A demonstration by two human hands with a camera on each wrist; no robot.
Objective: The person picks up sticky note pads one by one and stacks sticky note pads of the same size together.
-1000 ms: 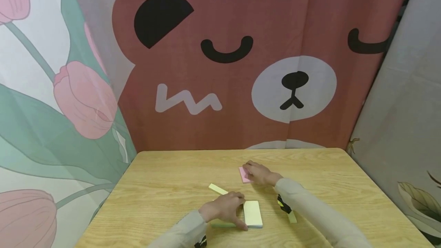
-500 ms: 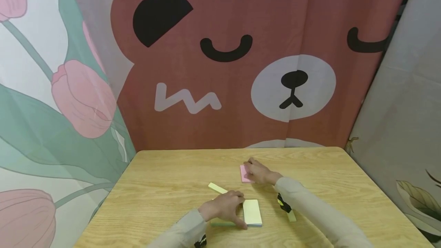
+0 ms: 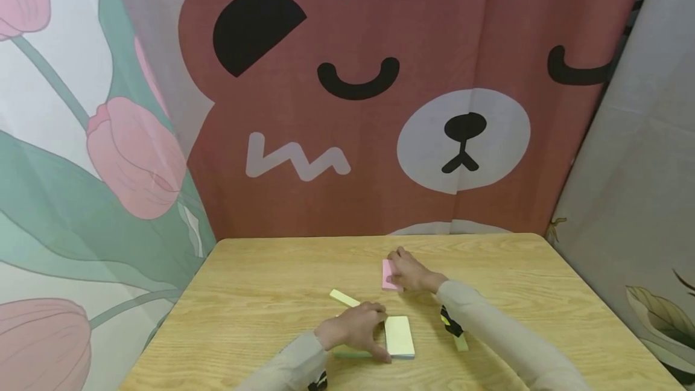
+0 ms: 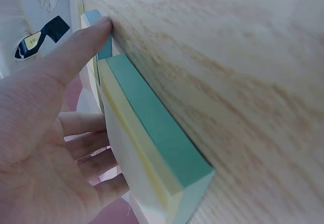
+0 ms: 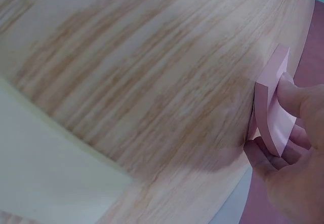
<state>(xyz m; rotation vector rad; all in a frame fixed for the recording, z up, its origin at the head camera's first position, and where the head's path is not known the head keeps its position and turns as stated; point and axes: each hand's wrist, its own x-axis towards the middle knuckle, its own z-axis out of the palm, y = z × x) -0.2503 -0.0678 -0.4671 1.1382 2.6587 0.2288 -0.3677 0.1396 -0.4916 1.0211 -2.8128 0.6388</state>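
Two pale yellow-topped stacks of sticky notes lie side by side on the table. My left hand [image 3: 355,327] holds the near and far edges where they meet, thumb in front and fingers behind. It covers most of the left stack, whose green side [image 4: 157,127] shows in the left wrist view. The right stack [image 3: 399,335] has a blue lower layer [image 4: 105,44]. Farther back, my right hand [image 3: 411,270] grips a pink sticky note pad [image 3: 387,275]. In the right wrist view, the thumb presses the bent pink pad [image 5: 273,102], with fingers at its edges.
A narrow yellow strip [image 3: 342,297] pokes out beyond my left hand. Another yellowish piece [image 3: 461,343] lies partly under my right forearm. The wooden table [image 3: 260,306] ends at a bear-print curtain [image 3: 304,204] at the back.
My right hand has shifted the pink pad slightly to the right and turned it straighter. The left hand and the yellow stacks stay where they were.
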